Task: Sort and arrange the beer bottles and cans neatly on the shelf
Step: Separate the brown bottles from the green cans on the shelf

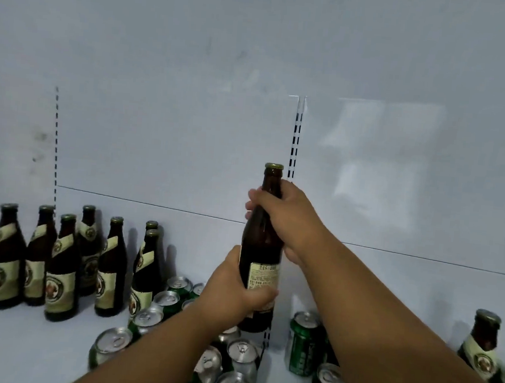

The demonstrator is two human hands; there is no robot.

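I hold a brown beer bottle (pixel 262 240) upright above the white shelf (pixel 16 342), its back label facing me. My left hand (pixel 231 292) wraps the lower body and my right hand (pixel 283 212) grips the neck just under the cap. Several matching brown bottles (pixel 61 267) with cream labels stand grouped at the left rear of the shelf. Green cans (pixel 302 343) with silver tops crowd the shelf below and beside the held bottle, partly hidden by my forearms. One more labelled bottle (pixel 481 345) stands at the far right.
The shelf's white back wall (pixel 190 126) rises behind everything, with slotted upright rails (pixel 296 140) at centre and at left. Bare shelf surface lies at the front left. My forearms cover part of the cans at the bottom.
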